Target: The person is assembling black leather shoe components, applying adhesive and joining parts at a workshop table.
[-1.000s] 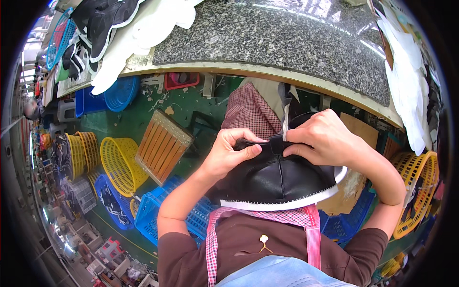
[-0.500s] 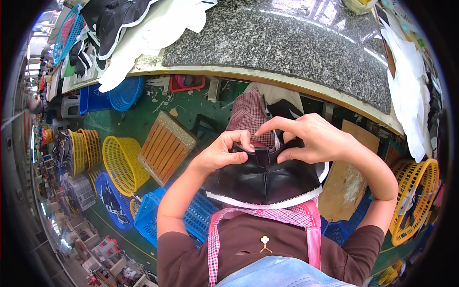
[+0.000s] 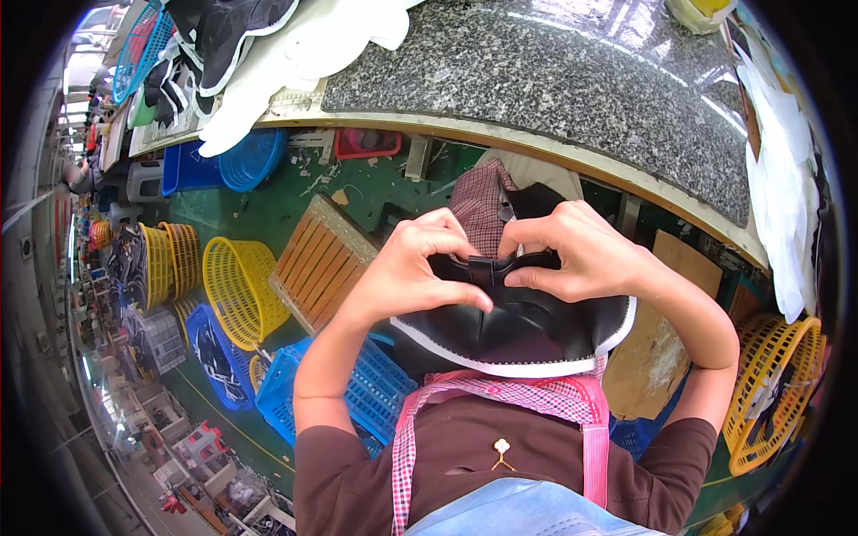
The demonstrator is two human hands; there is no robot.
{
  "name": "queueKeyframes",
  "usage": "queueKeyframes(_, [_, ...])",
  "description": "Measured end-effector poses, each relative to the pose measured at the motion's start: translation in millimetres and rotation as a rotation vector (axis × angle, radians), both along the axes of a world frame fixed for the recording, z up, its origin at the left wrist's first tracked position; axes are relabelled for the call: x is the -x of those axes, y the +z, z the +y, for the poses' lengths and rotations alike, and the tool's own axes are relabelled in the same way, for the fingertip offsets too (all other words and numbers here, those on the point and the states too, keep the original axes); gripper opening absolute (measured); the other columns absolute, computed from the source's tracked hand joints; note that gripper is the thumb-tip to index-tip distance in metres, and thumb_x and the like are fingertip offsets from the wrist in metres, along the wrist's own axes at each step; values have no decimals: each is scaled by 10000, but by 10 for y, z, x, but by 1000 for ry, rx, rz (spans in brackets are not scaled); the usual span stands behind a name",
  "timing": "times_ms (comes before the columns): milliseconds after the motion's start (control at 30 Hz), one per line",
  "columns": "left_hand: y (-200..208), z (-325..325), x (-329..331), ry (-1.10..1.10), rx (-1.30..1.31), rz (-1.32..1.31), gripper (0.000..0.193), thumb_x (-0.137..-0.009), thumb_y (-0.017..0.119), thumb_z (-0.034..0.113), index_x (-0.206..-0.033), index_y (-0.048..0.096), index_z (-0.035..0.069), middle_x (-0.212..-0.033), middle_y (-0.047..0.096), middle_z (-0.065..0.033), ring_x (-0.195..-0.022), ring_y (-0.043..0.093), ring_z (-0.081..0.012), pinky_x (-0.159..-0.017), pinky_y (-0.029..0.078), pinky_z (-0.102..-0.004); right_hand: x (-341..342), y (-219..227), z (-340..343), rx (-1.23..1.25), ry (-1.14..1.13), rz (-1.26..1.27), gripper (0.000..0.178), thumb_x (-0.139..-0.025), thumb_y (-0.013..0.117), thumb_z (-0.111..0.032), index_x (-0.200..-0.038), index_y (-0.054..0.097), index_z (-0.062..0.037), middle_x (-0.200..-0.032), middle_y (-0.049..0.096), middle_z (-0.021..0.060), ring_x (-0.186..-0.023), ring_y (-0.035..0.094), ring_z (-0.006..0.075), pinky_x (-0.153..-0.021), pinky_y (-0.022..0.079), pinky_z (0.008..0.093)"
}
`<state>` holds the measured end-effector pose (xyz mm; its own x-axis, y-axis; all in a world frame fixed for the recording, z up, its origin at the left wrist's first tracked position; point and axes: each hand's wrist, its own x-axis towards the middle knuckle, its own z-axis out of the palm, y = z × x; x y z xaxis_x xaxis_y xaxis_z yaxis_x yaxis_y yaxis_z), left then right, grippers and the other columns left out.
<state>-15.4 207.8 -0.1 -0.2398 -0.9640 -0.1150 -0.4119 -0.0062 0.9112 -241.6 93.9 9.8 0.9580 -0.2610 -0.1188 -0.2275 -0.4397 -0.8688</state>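
In the head view, the person held a smooth black leather piece [image 3: 541, 326] with a white toothed edge strip [image 3: 509, 367] in front of the body, short of the near edge of the grey speckled granite worktop [image 3: 536, 80]. The right hand [image 3: 581, 255] had come in from a spread pose above the rim; its thumb and index finger now appeared to pinch that rim beside a small black loop [image 3: 481, 271]. The left hand [image 3: 416, 268] had its thumb lowered onto the outer face, well apart from the index finger at the rim; whether it gripped could not be told. Handling thus seemed centred on the loop, with 2 hands flanking it.

Bare granite ran between white flat pieces [image 3: 335, 45] at the worktop's left end and white sheeting [image 3: 776, 179] at its right. A blue plastic basket [image 3: 380, 384] sat near the left forearm, leaving little sideways room.
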Motion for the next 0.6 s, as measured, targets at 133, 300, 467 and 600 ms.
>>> queueKeyframes(133, [-8, 37, 16, 5, 137, -51, 304, -625, 917, 88, -742, 659, -23, -662, 600, -61, -680, 516, -163, -630, 439, -316, -35, 59, -15, 85, -49, 49, 228, -791, 761, -231, -906, 668, -58, -698, 653, 150, -647, 630, 360, -579, 439, 444])
queueKeyframes(300, [-178, 113, -24, 72, -45, 305, 257, -660, 893, 43, -881, 768, -2, -670, 615, -33, -707, 512, -132, -683, 435, -308, -45, -5, -1, 34, -68, -9, 259, -764, 791, -245, -887, 669, -52, -736, 677, 151, -681, 652, 359, -602, 460, 442])
queueKeyframes(467, [-363, 69, -51, -2, -102, 416, 216, -674, 876, 69, -824, 733, 6, -797, 677, -88, -862, 597, -171, -704, 413, -320, -66, -46, 49, 43, -61, -50, 278, -754, 806, -261, -879, 674, -50, -760, 696, 142, -724, 675, 348, -625, 482, 438])
queueKeyframes(600, [171, 24, 62, -143, 164, -336, 257, -671, 876, 138, -806, 697, 11, -846, 703, -60, -865, 643, -224, -755, 458, -364, -91, -62, 129, 156, -53, 19, 294, -759, 805, -272, -903, 657, -64, -742, 694, 110, -707, 675, 341, -605, 476, 439])
